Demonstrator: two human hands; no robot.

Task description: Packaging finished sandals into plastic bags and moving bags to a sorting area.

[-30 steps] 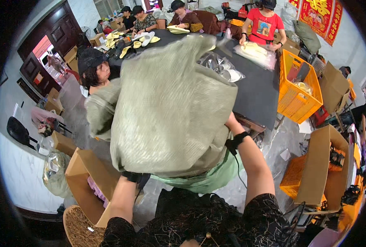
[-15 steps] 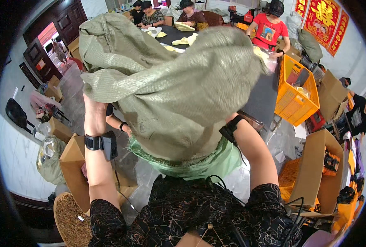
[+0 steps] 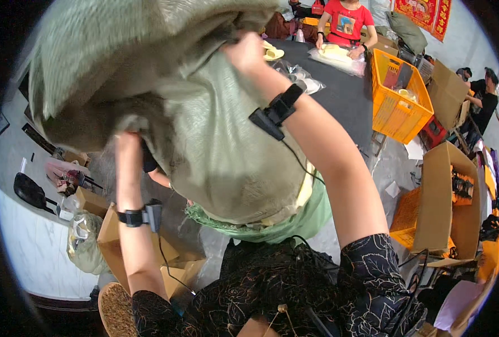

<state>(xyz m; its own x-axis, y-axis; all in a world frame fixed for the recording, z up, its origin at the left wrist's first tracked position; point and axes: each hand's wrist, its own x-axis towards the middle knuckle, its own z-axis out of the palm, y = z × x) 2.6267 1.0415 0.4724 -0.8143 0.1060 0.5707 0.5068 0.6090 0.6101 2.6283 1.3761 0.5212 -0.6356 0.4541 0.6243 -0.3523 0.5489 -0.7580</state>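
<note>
A large grey-green woven sack (image 3: 232,129) is raised in front of me, its upper part bunched and smeared by motion. My right hand (image 3: 245,51) is closed on a fold of it near the top. Lower down at the left, my left hand (image 3: 129,137) grips the sack too, its fingers mostly hidden in the cloth. The sack's lower end sits inside the frayed mouth of a light green woven sack (image 3: 311,216). A pale yellow piece (image 3: 305,190) shows at the right, between the two sacks. Behind the sack at the left is another person's forearm (image 3: 159,178).
A dark table (image 3: 339,104) stretches away behind, with yellow slippers (image 3: 273,53) and a person in red (image 3: 348,25) handling bagged items. To the right stand an orange crate (image 3: 401,121) and an open cardboard box (image 3: 435,208). Cardboard boxes (image 3: 115,238) and a stuffed bag (image 3: 85,241) flank my left.
The sack's upper part has swung up and to the left, now covering the far left of the room. My right hand has moved up and left with it. The pale yellow piece has come into sight.
</note>
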